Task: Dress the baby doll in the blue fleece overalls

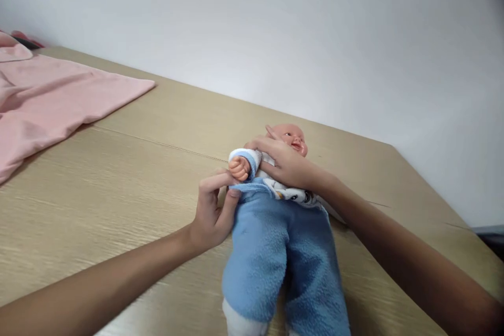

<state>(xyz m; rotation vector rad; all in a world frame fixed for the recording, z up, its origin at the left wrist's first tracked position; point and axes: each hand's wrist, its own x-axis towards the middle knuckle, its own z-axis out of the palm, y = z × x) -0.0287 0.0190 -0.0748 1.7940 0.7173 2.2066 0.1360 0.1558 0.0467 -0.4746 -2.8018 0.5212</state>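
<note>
A baby doll [293, 135] lies on its back on the wooden table, head toward the wall. It wears blue fleece pants [260, 247] and a white printed top [289, 194] with blue-trimmed cuffs. My left hand [214, 207] pinches the edge of the pants at the waist between thumb and fingers, just below the doll's small fist [239, 168]. Across the doll's chest and shoulder lies my right hand [287, 164], its thumb and fingers around the upper part of the sleeved arm. One finger points up beside the doll's head. The right hand hides much of the chest.
A pink cloth [66, 92] is spread over the far left of the wooden table [157, 210], with a red and dark item [27, 39] behind it. The white wall [236, 26] runs along the table's back edge. A dark object [490, 239] shows beyond the right edge.
</note>
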